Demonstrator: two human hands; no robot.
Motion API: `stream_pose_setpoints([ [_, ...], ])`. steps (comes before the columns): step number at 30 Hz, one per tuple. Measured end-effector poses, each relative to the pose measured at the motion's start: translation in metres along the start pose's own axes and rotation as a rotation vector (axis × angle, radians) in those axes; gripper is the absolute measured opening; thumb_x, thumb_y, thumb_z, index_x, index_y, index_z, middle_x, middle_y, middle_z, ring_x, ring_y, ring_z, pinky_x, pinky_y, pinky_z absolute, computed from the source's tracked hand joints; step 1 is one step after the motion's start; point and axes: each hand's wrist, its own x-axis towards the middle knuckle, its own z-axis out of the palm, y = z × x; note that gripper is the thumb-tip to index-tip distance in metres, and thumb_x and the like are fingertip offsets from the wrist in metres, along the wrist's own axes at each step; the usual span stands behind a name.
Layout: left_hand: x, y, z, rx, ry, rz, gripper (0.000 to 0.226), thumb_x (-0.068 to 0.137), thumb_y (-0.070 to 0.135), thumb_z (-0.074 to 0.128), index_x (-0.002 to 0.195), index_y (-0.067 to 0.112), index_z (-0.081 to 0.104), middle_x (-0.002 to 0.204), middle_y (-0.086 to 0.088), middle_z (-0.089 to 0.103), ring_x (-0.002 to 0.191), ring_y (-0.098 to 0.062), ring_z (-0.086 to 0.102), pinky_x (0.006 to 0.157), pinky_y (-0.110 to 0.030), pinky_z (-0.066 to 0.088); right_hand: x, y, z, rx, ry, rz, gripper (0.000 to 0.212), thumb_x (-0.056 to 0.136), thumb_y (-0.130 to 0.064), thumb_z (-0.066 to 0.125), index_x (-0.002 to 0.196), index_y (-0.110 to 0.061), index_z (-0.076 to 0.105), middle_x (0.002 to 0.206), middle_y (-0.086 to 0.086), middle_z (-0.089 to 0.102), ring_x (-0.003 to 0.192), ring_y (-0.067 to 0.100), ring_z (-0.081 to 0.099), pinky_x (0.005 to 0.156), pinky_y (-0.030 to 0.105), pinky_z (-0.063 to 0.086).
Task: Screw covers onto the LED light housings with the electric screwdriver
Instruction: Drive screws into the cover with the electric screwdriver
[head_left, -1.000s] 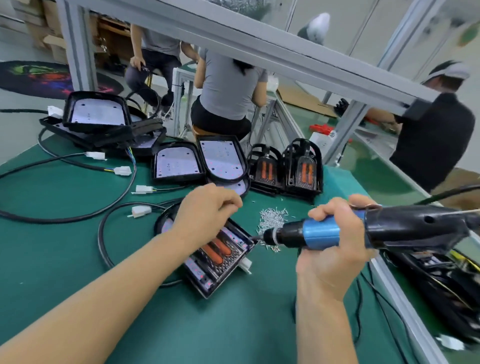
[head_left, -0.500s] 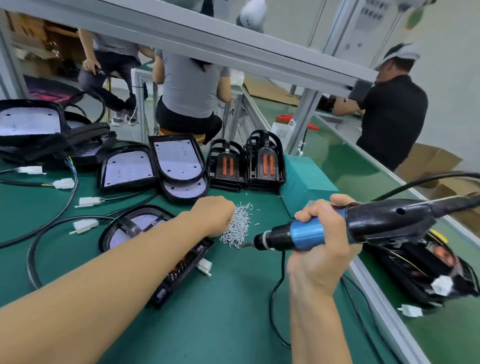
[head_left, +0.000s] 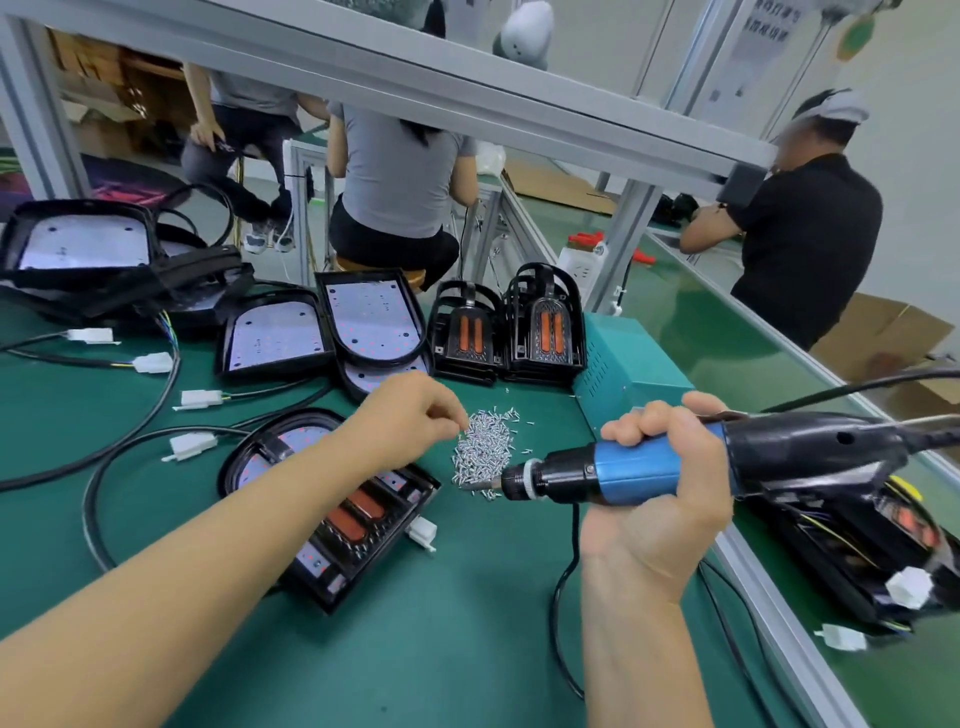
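Observation:
My right hand (head_left: 660, 499) grips the blue-and-black electric screwdriver (head_left: 675, 462), held level with its bit pointing left at the edge of a pile of small silver screws (head_left: 485, 441). My left hand (head_left: 410, 421) reaches over the green mat with fingertips curled down at the pile's left side; whether it pinches a screw is hidden. Below my left forearm lies a black LED light housing (head_left: 358, 525) with an orange-slotted cover on it and a white connector at its corner.
More housings with white LED boards (head_left: 275, 338) and two upright black covers (head_left: 545, 322) stand at the back. A teal box (head_left: 623, 364) sits behind the screwdriver. Black cables with white plugs (head_left: 195, 444) loop at left. Another housing (head_left: 857, 551) lies at right. People work beyond.
My left hand left the housing and moved right to the screw pile. The view swung, and the screwdriver's bit now sits at the pile's lower edge.

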Motion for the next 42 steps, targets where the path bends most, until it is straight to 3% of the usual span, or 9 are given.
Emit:
stream_pose_setpoints([
  [2,-0.032,-0.003,-0.011,-0.258,0.083,-0.017,0.016,0.085,0.009,0.068,0.077,0.023,0.072,0.078,0.009,0.071,0.071,0.0,0.06,0.068,-0.008,0.042,-0.011,0.004,0.003,0.166,-0.041,-0.038,0.012,0.081,-0.002,0.05,0.092,-0.006,0.051,0.06,0.003,0.046,0.048,0.013,0.044,0.057,0.024,0.042],
  [4,-0.066,-0.012,-0.018,-0.43,0.13,-0.055,0.017,0.082,0.005,0.069,0.076,0.02,0.074,0.077,0.005,0.072,0.069,0.0,0.061,0.068,-0.008,0.045,-0.02,0.009,0.003,0.213,-0.081,-0.029,0.014,0.073,-0.011,0.05,0.086,-0.017,0.05,0.058,-0.004,0.048,0.05,0.012,0.046,0.057,0.022,0.043],
  [9,-0.132,-0.031,-0.022,-0.763,0.116,-0.205,0.009,0.07,0.007,0.076,0.078,0.011,0.077,0.078,-0.009,0.074,0.067,-0.011,0.065,0.066,-0.014,0.05,-0.035,0.02,0.011,0.212,-0.17,0.036,0.011,0.075,-0.018,0.049,0.085,-0.02,0.052,0.059,-0.007,0.05,0.049,0.01,0.047,0.058,0.02,0.046],
  [19,-0.167,-0.044,-0.03,-0.922,0.261,-0.189,0.025,0.054,0.021,0.079,0.078,0.014,0.074,0.071,-0.005,0.068,0.064,-0.009,0.061,0.06,-0.014,0.05,-0.068,0.038,0.041,0.22,-0.271,0.115,0.01,0.074,-0.017,0.048,0.084,-0.019,0.051,0.058,-0.006,0.048,0.048,0.009,0.045,0.055,0.021,0.044],
  [25,-0.174,-0.045,-0.034,-0.837,0.285,-0.124,0.018,0.061,0.016,0.077,0.079,0.019,0.074,0.073,-0.003,0.069,0.067,-0.009,0.06,0.064,-0.016,0.05,-0.072,0.038,0.045,0.212,-0.32,0.127,0.011,0.074,-0.018,0.048,0.085,-0.019,0.051,0.059,-0.007,0.048,0.048,0.009,0.045,0.055,0.021,0.043],
  [30,-0.173,-0.046,-0.035,-0.582,0.309,-0.11,0.023,0.074,0.002,0.076,0.077,0.026,0.075,0.075,-0.002,0.069,0.068,-0.006,0.059,0.069,-0.014,0.049,-0.069,0.038,0.042,0.171,-0.358,0.108,0.012,0.075,-0.016,0.047,0.086,-0.018,0.05,0.058,-0.006,0.048,0.048,0.009,0.045,0.056,0.02,0.043],
  [33,-0.172,-0.049,-0.031,-0.368,0.369,-0.104,0.022,0.079,0.005,0.074,0.078,0.027,0.077,0.078,0.012,0.068,0.076,-0.004,0.061,0.074,-0.01,0.044,-0.068,0.04,0.04,0.093,-0.391,0.037,0.015,0.074,-0.011,0.046,0.088,-0.015,0.05,0.056,-0.004,0.048,0.046,0.011,0.045,0.055,0.021,0.042],
  [38,-0.165,-0.047,-0.017,-0.003,0.404,0.093,0.013,0.085,0.019,0.06,0.085,0.019,0.073,0.082,0.018,0.065,0.084,-0.008,0.055,0.081,-0.029,0.041,-0.068,0.051,0.034,-0.043,-0.44,-0.029,0.018,0.073,-0.004,0.051,0.089,-0.012,0.05,0.062,0.002,0.046,0.047,0.015,0.045,0.055,0.024,0.04],
  [42,-0.157,-0.049,-0.008,0.097,0.4,0.09,0.013,0.084,0.019,0.057,0.083,0.02,0.071,0.079,0.012,0.067,0.079,-0.008,0.055,0.088,-0.02,0.034,-0.068,0.06,0.035,-0.058,-0.527,-0.012,0.025,0.066,-0.011,0.062,0.088,-0.012,0.051,0.063,0.001,0.049,0.048,0.015,0.047,0.053,0.024,0.042],
])
